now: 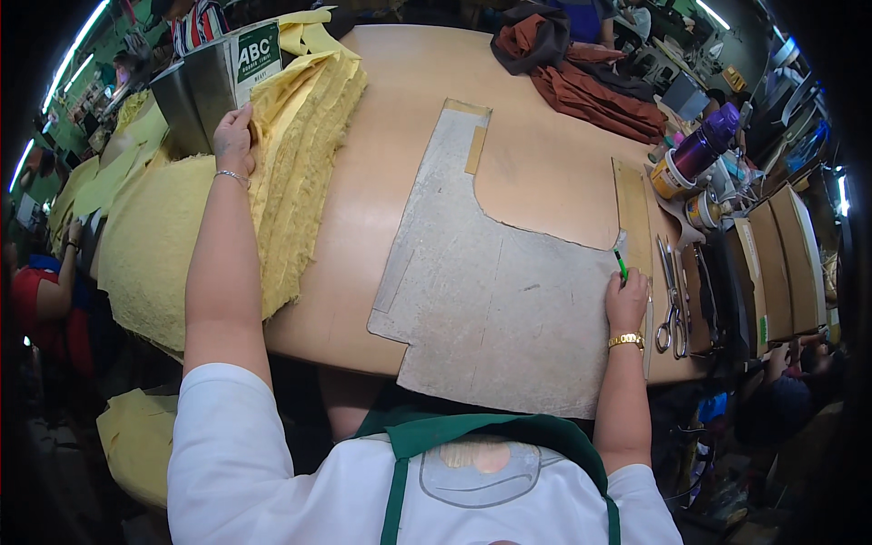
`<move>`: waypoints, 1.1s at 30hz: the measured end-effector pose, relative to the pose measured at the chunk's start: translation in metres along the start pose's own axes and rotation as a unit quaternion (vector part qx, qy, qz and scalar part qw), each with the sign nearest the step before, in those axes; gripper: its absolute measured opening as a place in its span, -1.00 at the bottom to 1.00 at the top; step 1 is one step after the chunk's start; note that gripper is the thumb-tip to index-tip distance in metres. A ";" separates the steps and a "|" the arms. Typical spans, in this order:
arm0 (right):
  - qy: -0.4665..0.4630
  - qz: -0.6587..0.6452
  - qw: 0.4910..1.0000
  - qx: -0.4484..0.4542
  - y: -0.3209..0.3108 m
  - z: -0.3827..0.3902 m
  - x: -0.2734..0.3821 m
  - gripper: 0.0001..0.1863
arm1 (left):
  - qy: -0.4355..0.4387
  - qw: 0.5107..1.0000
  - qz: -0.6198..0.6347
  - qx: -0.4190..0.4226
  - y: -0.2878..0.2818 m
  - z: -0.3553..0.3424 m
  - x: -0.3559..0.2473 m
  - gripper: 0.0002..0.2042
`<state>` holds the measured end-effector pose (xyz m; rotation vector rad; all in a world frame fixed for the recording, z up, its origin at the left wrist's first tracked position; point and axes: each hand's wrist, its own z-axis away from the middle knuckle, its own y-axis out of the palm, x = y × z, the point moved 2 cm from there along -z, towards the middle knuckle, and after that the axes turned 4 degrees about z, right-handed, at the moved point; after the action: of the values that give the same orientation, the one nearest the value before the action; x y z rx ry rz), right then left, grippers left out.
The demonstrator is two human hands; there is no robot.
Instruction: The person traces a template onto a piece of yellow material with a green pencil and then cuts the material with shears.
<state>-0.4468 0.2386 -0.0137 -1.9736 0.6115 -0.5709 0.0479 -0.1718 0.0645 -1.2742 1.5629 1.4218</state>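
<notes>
My left hand [233, 143] reaches to the far left and is closed on the edge of a yellow sheet [292, 100], at a thick stack of fuzzy-edged yellow sheets [304, 195]. Beside that hand stands a rectangular metal can [195, 95] with a green and white label. My right hand [627, 300] grips a green pencil [620, 263], pointing away from me, at the right edge of a grey cardboard pattern [509, 313]. The pattern lies flat on the table, has a deep cut-out at its far side, and carries tan tape patches.
Scissors [670, 322] and a long flat strip [634, 213] lie right of my right hand. Beyond stand a purple bottle [713, 141] and small tubs [672, 174]. Brown-red cloth [590, 91] is heaped on the far side of the tan table [409, 68]. Another person [50, 300] is at the left.
</notes>
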 end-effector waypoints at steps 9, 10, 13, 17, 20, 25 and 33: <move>0.014 -0.006 1.000 0.004 -0.003 0.000 0.000 -0.78 | 0.026 0.991 0.039 -0.123 0.006 0.009 -0.004 -0.85; 0.014 -0.007 1.000 0.004 -0.003 -0.001 0.000 -0.78 | 0.106 0.986 -0.058 -0.114 0.007 0.012 -0.008 -0.83; 0.011 -0.011 1.000 0.008 -0.002 0.000 0.002 -0.78 | 0.199 0.948 -0.217 -0.119 0.010 0.022 -0.016 -0.77; 0.003 -0.015 1.000 0.001 -0.001 -0.001 -0.002 -0.78 | 0.188 0.889 -0.416 -0.046 0.019 0.049 -0.035 -0.69; -0.005 -0.016 1.000 -0.008 0.001 0.000 -0.006 -0.79 | 0.230 0.813 -0.531 0.061 0.017 0.074 -0.040 -0.66; -0.009 -0.017 1.000 -0.015 0.002 0.001 -0.005 -0.78 | 0.233 0.829 -0.507 0.039 0.007 0.088 -0.038 -0.65; -0.006 -0.026 1.000 0.001 0.000 0.000 -0.005 -0.77 | 0.198 0.846 -0.495 0.030 0.006 0.093 -0.038 -0.72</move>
<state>-0.4505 0.2413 -0.0142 -1.9943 0.5536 -0.5897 0.0416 -0.0734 0.0842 -1.9967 0.8585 0.4503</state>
